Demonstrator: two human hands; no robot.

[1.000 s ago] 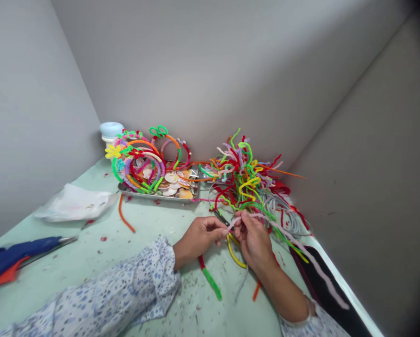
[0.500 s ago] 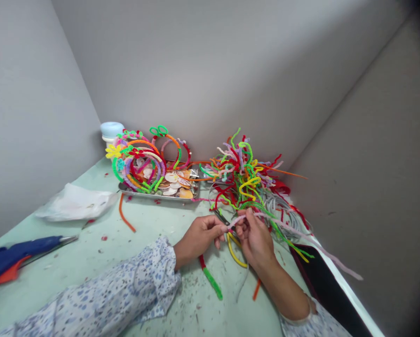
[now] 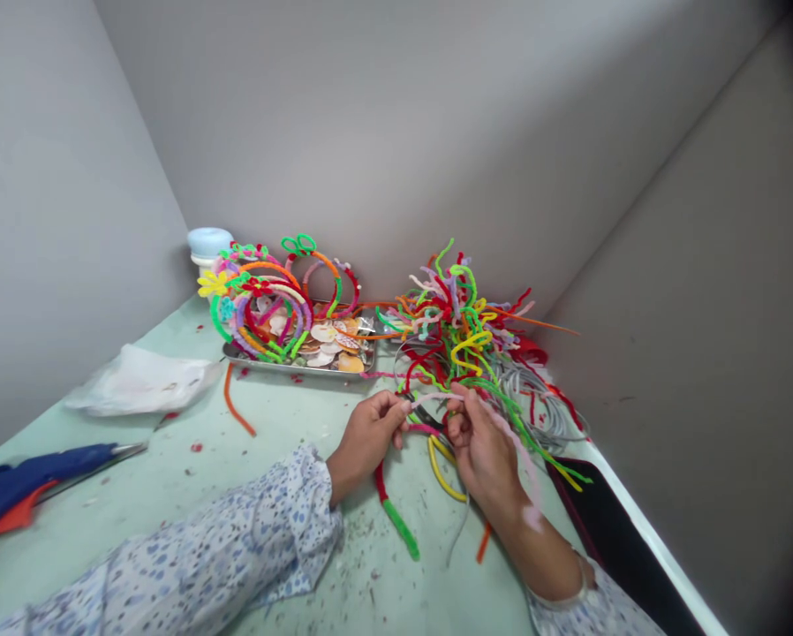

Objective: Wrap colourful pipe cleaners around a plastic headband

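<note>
My left hand (image 3: 368, 439) pinches one end of a pale pink pipe cleaner (image 3: 521, 446). Between thumb and fingers my right hand (image 3: 487, 449) grips the same stem farther along, and its loose end curves down by my right wrist. Below my left hand, a red-and-green fuzzy strip (image 3: 400, 528) slants over the table; its upper end is hidden by the hand. A yellow pipe cleaner (image 3: 441, 474) curves between the hands, close to a short bright pink piece (image 3: 424, 429). Beside my right forearm lies an orange piece (image 3: 483, 542).
A metal tray (image 3: 290, 366) holds flat printed cutouts and several wrapped headbands (image 3: 264, 309). Behind my hands is a heap of pipe cleaners (image 3: 463, 309) with grey wire coils (image 3: 535, 402). A blue glue gun (image 3: 45, 473) and a plastic bag (image 3: 141, 382) lie left; a black flat object (image 3: 608, 530) lies right.
My left hand has moved slightly left and up with the pink stem's end. The stem's loose end has swung from far right to near my right wrist.
</note>
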